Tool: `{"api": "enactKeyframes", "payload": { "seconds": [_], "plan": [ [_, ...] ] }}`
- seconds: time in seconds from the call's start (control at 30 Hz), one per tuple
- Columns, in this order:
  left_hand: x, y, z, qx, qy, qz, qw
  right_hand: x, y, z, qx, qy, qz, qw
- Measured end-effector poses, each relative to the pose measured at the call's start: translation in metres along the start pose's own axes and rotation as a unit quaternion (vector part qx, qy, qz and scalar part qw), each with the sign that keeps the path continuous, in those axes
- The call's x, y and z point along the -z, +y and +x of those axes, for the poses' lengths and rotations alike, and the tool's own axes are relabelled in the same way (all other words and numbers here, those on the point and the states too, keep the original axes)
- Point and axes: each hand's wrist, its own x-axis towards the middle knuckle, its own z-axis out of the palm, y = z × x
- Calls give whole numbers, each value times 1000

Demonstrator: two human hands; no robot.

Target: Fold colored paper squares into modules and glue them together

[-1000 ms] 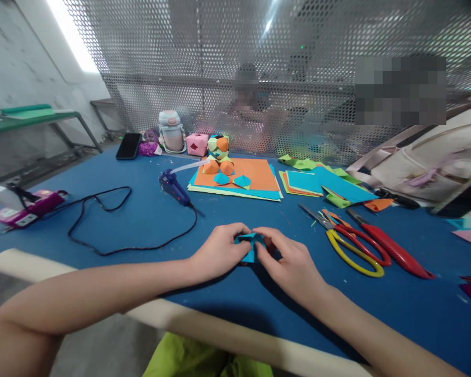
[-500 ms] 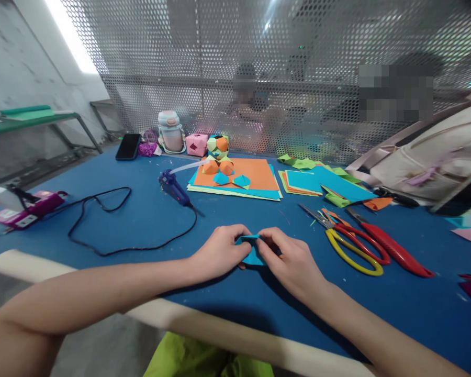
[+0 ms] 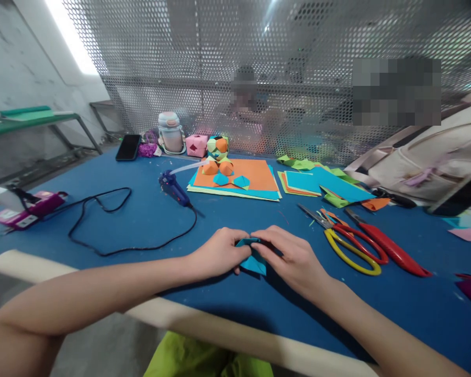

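Observation:
A small piece of blue paper (image 3: 255, 264), partly folded, is held between my two hands above the front middle of the table. My left hand (image 3: 222, 251) pinches its left side, thumb on top. My right hand (image 3: 288, 254) has thumb and fingers closed at its upper right edge, where a narrow fold stands up. Fingers hide part of the paper. Beyond the hands, folded blue and orange paper pieces (image 3: 241, 181) rest on a stack of coloured sheets (image 3: 255, 170). A blue glue gun (image 3: 174, 188) lies left of the stack.
Scissors (image 3: 353, 251) and a red-handled cutter (image 3: 396, 251) lie at right, near paper scraps (image 3: 345, 186) and a pale bag (image 3: 427, 141). A black cord (image 3: 102, 254) loops to a purple power strip (image 3: 35, 209). A bottle (image 3: 170, 133), phone (image 3: 129, 147) and pink paper cube (image 3: 197, 145) stand along the back.
The blue paper has tilted, and more of its lower part shows below the fingers. My right hand's fingers have straightened along the top edge. My left hand has barely moved.

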Motion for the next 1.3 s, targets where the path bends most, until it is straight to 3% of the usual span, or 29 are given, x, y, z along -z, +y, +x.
{"api": "enactKeyframes", "payload": {
  "seconds": [0.1,0.27,0.5,0.67,0.87,1.3],
  "plan": [
    [1,3,-1,8,-13,6,1000,2,-1,1,9,-13,29,999],
    [1,4,-3,7,-18,24,1000,2,-4,3,-62,-9,38,997],
    [-2,6,0,10,72,-82,994,1,-6,4,-141,-17,-8,990],
    [-1,3,3,-12,113,-29,993,-6,-3,0,-145,-28,-80,986],
    [0,0,4,-16,111,22,993,-6,-2,-3,-119,-32,-112,986],
    [1,5,1,-50,134,53,988,-8,-3,-2,-147,-20,-85,985]
  ]
}}
